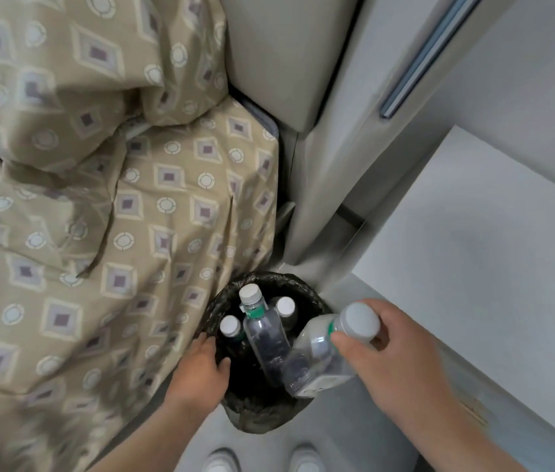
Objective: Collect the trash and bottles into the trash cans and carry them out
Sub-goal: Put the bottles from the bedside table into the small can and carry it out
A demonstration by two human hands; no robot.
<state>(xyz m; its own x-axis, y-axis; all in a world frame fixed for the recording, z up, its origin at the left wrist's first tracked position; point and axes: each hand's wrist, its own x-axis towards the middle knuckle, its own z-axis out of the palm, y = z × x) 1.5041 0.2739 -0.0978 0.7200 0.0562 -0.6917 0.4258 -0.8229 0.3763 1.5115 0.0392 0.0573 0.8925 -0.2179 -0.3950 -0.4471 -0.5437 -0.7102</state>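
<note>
A small trash can (259, 412) lined with a black bag stands on the floor between the bed and a white table. Three clear plastic bottles with white caps stand inside it, the tallest (262, 332) in the middle. My right hand (391, 356) grips the neck of another clear bottle (323, 352), which tilts over the can's right rim with its base inside. My left hand (201, 366) grips the can's left rim, fingers curled over the edge.
A bed with a beige patterned cover (99, 206) fills the left side and touches the can. A white tabletop (494, 253) is on the right. A padded headboard (279, 56) and a wall panel rise behind. My white shoes (262, 461) show at the bottom.
</note>
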